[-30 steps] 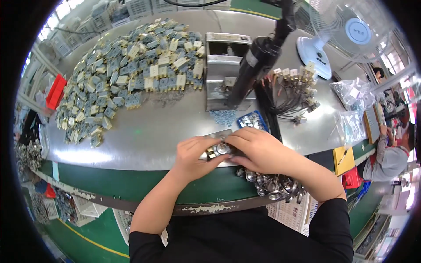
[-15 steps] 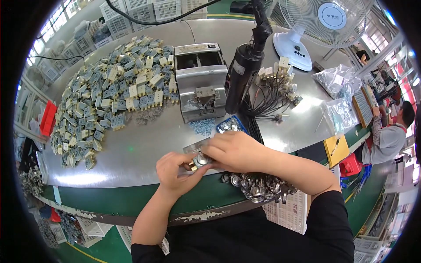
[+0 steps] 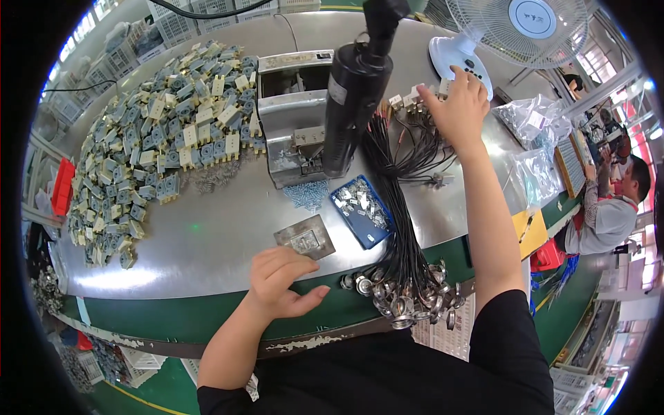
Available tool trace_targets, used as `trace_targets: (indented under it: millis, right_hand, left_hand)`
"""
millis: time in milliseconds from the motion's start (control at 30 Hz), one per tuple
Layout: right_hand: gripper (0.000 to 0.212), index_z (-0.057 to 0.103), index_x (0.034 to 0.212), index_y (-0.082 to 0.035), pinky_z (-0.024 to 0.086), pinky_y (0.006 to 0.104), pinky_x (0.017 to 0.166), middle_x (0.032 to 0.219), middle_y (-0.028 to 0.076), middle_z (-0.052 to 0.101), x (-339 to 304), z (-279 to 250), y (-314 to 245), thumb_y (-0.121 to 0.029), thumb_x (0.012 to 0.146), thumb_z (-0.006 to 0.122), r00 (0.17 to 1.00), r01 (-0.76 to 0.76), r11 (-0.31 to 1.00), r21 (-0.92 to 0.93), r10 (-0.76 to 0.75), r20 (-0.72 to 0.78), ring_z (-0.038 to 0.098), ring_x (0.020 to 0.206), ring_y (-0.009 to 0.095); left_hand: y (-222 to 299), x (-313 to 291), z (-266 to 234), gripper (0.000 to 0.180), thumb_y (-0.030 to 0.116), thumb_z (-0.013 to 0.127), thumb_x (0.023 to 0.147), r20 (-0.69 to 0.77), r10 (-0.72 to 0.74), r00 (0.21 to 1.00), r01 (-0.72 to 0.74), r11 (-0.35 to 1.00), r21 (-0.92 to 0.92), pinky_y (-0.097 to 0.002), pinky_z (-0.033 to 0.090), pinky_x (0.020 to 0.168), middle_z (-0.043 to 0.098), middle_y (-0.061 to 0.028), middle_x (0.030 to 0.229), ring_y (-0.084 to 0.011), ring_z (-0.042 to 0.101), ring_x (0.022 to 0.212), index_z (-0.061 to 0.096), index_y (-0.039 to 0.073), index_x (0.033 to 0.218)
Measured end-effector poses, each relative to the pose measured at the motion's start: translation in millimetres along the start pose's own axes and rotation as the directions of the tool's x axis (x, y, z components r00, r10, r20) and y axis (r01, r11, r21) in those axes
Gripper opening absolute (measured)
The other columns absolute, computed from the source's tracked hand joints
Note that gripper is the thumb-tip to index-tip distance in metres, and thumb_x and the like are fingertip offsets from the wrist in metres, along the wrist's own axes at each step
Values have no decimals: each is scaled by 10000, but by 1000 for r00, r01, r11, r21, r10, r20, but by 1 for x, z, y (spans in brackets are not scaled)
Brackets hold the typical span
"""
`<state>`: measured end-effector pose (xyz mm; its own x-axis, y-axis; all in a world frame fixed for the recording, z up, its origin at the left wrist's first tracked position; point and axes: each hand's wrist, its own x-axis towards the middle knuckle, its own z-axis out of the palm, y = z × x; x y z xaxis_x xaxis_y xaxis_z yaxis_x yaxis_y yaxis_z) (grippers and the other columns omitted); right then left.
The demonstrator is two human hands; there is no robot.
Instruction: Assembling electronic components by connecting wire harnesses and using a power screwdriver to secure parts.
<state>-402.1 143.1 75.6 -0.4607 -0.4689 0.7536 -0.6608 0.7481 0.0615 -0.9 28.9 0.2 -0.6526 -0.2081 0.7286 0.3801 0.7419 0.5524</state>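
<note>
Right hand (image 3: 460, 114): fingers spread, thumb well out, above the far end of the black cables (image 3: 403, 221). Cream plugs (image 3: 396, 102) lie by my thumb; contact, cannot tell. Left hand (image 3: 280, 280): fingers loosely curled, thumb apart, nothing seen in the grip. Metal plate (image 3: 321, 234) flat on the desk (image 3: 207, 259), just beyond my left fingers; touching or not, cannot tell.

Handling, my judgement: plugs light, stiff, best pinched by the block's sides with 2 fingers and thumb. Cables limp, apt to tangle and drag neighbours. Round metal ends (image 3: 401, 306), hanging between my forearms, likely smooth, slippery, heavier. Plate rigid; lift by its edges.
</note>
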Motion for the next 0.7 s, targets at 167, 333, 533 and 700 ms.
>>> trace_targets:
  millis: [167, 333, 533, 700]
  right_hand:
    - [310, 700, 1125, -8, 519, 394, 833, 1039, 143, 705, -18, -66, -11, -214, 918, 804, 959, 71, 751, 657, -232, 162, 661, 939, 317]
    - [209, 669, 897, 23, 499, 362, 635, 749, 124, 664, -61, -115, -9, -160, 958, 750, 527, -239, 603, 761, -578, 624, 609, 648, 236]
    - [305, 631, 814, 40, 479, 397, 590, 634, 163, 597, -108, -120, -16, -206, 985, 685, 447, -418, 705, 573, -390, 805, 573, 571, 260]
    - [317, 662, 775, 24, 517, 492, 667, 694, 248, 629, -116, -122, -21, -239, 949, 637, 564, -304, 789, 534, -303, 768, 633, 683, 457]
  left_hand:
    - [1, -1, 4, 268, 202, 871, 794, 24, 9, 1000, -8, 999, -48, -366, 575, 630, 742, -84, 831, -263, 707, 681, 726, 54, 963]
    - [28, 17, 12, 274, 132, 885, 764, 122, -63, 991, 82, 984, -156, -357, 568, 627, 741, -78, 830, -260, 706, 680, 734, 50, 978]
    - [49, 30, 28, 233, 168, 898, 793, 349, -107, 931, 216, 932, -290, -344, 568, 665, 740, -55, 842, -241, 722, 724, 754, 80, 953]
    - [56, 36, 41, 243, 106, 903, 781, 360, -137, 923, 276, 887, -371, -358, 559, 655, 749, -78, 841, -260, 729, 726, 759, 52, 969]
